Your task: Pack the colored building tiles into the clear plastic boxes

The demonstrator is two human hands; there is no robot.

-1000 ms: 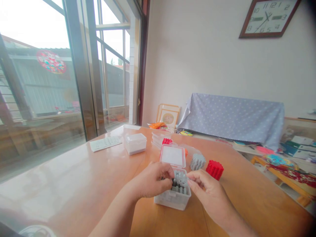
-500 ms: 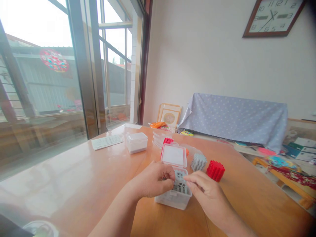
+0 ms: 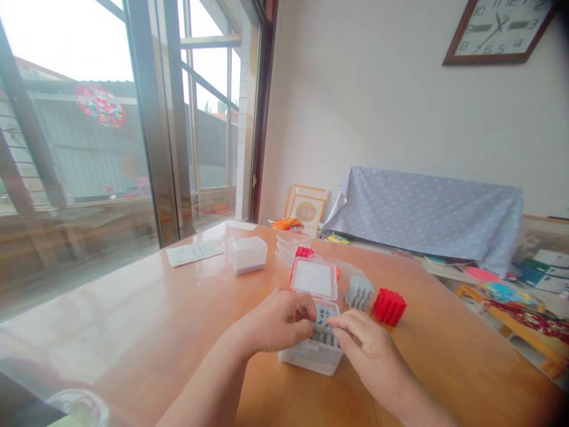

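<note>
An open clear plastic box (image 3: pixel 311 359) stands on the table in front of me, its hinged lid (image 3: pixel 315 277) tipped back. Flat grey plastic pieces (image 3: pixel 326 338) stand in rows inside. A grey plastic piece with square holes (image 3: pixel 323 317) shows over the box between my hands. My left hand (image 3: pixel 284 320) is closed in a pinch at its left edge. From the right, my right hand (image 3: pixel 362 335) pinches the piece's other edge with thumb and forefinger. The fingers partly cover the piece.
Right of the lid stand a grey stack of notched pieces (image 3: pixel 359 292) and a red stack (image 3: pixel 390 306). Farther left are a closed clear box (image 3: pixel 248 255) and a printed sheet (image 3: pixel 194 253). Clear containers (image 3: pixel 288 246) sit behind the lid. A round clear container (image 3: pixel 80 409) shows at bottom left.
My right hand has moved slightly left, closer to my left hand, and the holed grey piece now shows more plainly between them. The view has shifted a little.
</note>
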